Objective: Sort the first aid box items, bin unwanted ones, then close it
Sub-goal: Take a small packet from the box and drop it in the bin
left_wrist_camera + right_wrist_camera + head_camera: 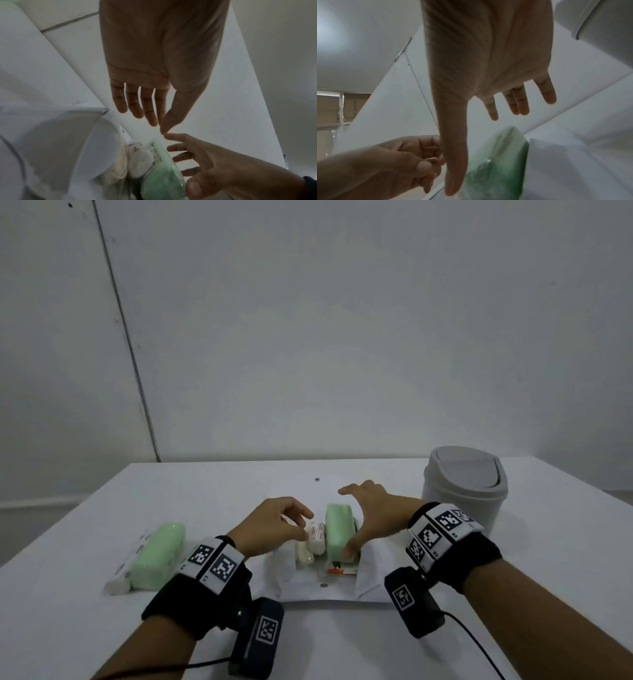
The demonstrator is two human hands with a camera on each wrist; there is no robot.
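The white first aid box [308, 594] lies open at the table's middle. Inside it a green pack [337, 529] stands on edge, with a white roll printed in red [317, 537] and a cream roll [303, 554] to its left and a small orange item [337, 571] in front. My right hand [352, 518] spans the green pack [501, 155], fingers straight above its far end, thumb down beside its near end. My left hand [305, 525] hovers over the white roll [140, 162] with fingers loosely curled, holding nothing that I can see.
A second green pack [156, 556] and a white tube [128, 563] lie on the table left of the box. A grey swing-lid bin [466, 484] stands at the back right, close behind my right wrist. A white wall rises just beyond the table.
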